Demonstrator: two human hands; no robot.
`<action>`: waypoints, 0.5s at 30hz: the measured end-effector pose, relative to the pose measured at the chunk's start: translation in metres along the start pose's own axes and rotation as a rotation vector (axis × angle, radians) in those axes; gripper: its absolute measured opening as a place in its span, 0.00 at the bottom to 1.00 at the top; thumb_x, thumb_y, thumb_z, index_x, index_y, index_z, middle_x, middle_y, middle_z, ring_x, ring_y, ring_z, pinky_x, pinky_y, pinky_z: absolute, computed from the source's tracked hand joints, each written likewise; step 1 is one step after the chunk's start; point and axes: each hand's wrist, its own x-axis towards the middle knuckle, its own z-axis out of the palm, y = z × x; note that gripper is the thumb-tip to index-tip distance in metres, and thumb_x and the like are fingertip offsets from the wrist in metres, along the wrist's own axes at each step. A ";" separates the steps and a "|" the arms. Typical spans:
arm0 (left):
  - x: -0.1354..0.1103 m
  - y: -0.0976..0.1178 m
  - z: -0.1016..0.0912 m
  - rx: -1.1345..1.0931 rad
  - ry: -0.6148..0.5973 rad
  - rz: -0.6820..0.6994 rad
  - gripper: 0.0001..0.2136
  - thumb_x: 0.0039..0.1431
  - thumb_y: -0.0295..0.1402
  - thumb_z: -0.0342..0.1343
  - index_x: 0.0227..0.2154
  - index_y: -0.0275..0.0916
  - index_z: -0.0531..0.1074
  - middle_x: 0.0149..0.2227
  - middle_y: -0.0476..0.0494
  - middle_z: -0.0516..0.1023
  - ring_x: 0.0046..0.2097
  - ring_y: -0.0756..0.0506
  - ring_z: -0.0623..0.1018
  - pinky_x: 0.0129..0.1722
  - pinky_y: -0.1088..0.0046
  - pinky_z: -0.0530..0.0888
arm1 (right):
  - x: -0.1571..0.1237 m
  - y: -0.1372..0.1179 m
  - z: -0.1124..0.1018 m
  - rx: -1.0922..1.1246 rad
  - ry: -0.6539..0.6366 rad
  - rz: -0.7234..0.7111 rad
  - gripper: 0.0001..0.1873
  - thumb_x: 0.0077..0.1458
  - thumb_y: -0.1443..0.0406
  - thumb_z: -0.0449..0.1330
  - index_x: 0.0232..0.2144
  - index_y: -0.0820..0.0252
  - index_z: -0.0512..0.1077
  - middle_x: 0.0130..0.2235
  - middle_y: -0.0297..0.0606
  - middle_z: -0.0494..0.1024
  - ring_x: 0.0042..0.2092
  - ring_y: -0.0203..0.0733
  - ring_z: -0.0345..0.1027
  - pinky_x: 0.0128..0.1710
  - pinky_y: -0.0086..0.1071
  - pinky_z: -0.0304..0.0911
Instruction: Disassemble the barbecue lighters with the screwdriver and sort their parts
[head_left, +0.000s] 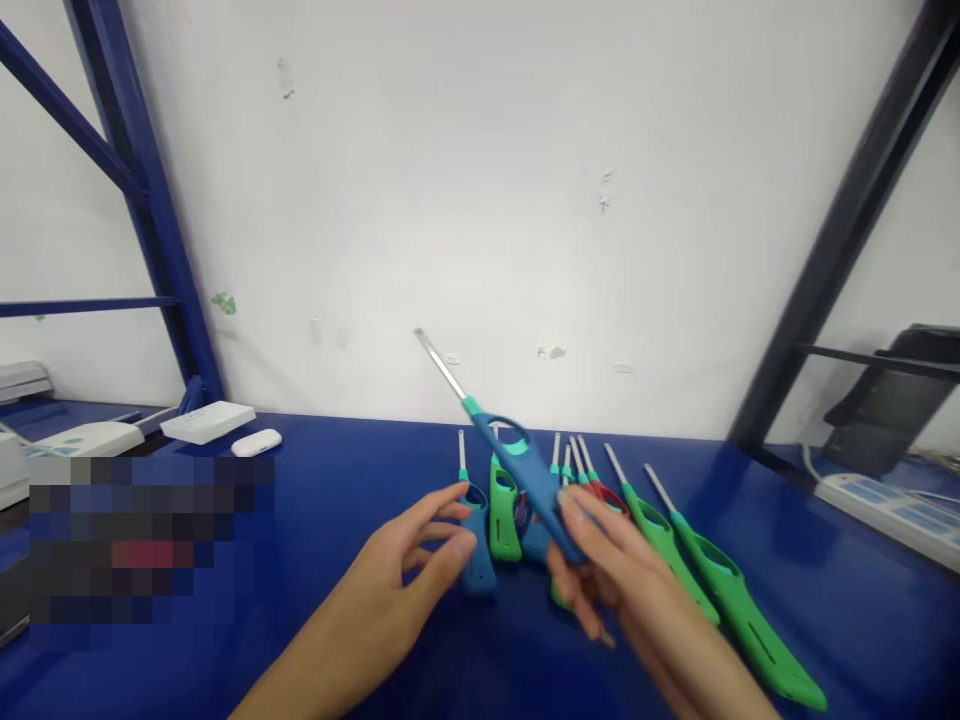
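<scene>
My right hand [611,565] grips the handle end of a blue long-nosed lighter [517,460], raised off the table with its metal nozzle pointing up and to the left. My left hand [416,560] hovers beside it with fingers loosely curled and apart, holding nothing, just in front of another blue lighter [478,545] lying on the table. Several more lighters lie in a row on the blue table [337,520]: a green one [504,515], a red one [604,492] partly hidden by my fingers, and two green ones [720,580] to the right.
A white flat box [208,421] and a small white case [256,442] sit at the back left. A power strip [892,505] lies at the right. Blue and dark shelf posts [150,200] stand at both sides against the white wall.
</scene>
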 end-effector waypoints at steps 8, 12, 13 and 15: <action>0.000 0.020 -0.019 -0.425 0.175 -0.058 0.23 0.69 0.53 0.56 0.54 0.39 0.70 0.30 0.47 0.77 0.34 0.43 0.79 0.34 0.70 0.76 | -0.005 0.022 0.049 -0.335 -0.262 -0.014 0.38 0.69 0.36 0.42 0.43 0.54 0.80 0.34 0.37 0.83 0.32 0.39 0.75 0.31 0.29 0.67; -0.003 0.028 -0.030 -0.019 0.239 0.012 0.17 0.73 0.50 0.49 0.53 0.44 0.66 0.23 0.57 0.66 0.23 0.48 0.68 0.25 0.75 0.68 | 0.002 0.023 0.044 -0.684 -0.148 -0.239 0.31 0.73 0.44 0.42 0.40 0.48 0.81 0.38 0.35 0.85 0.41 0.45 0.79 0.41 0.33 0.70; -0.003 0.028 -0.032 0.132 0.229 -0.005 0.16 0.75 0.49 0.47 0.52 0.44 0.66 0.24 0.57 0.67 0.22 0.48 0.68 0.24 0.75 0.67 | 0.005 0.024 0.044 -0.728 -0.131 -0.266 0.28 0.73 0.46 0.44 0.38 0.48 0.80 0.36 0.33 0.84 0.40 0.45 0.79 0.40 0.33 0.69; -0.004 0.026 -0.038 0.410 0.195 -0.050 0.14 0.75 0.47 0.45 0.49 0.45 0.69 0.25 0.54 0.71 0.24 0.46 0.72 0.26 0.73 0.67 | 0.012 0.027 0.043 -0.776 -0.072 -0.278 0.26 0.73 0.49 0.46 0.36 0.50 0.79 0.34 0.34 0.83 0.37 0.45 0.78 0.37 0.34 0.69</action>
